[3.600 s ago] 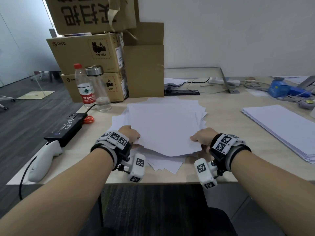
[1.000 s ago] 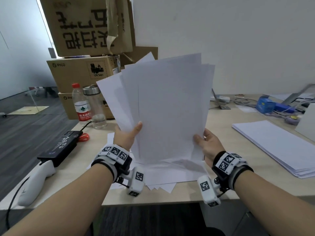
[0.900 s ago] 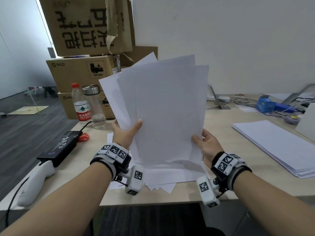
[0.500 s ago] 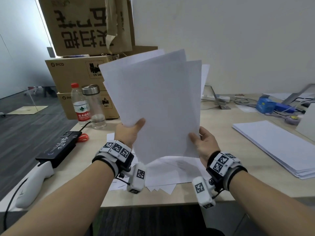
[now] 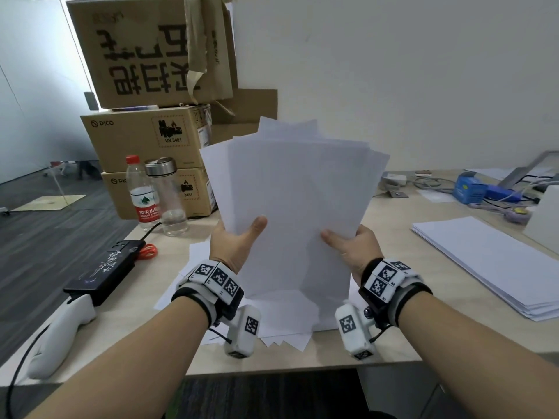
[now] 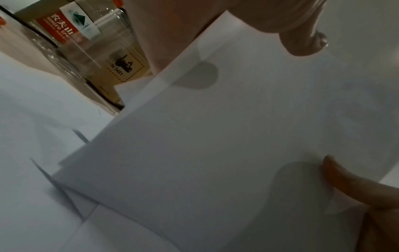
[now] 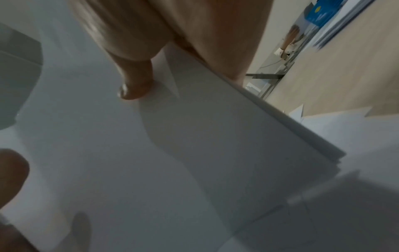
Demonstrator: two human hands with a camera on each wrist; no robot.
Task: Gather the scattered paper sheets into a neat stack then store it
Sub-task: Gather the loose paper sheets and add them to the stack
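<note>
Sheets (image 5: 296,207) upright in head view; right-wrist view reveals aligned bottom edges.

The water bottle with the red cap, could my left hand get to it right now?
Probably not yet. The left hand is gripping the held sheets together with the right hand. The water bottle stands to its left on the desk with nothing in between, so letting go would free the way.

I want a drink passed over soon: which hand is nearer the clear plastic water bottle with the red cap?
Left. The left hand grips the held paper sheets on the side toward the red-capped plastic water bottle; the right hand grips their far side.
</note>
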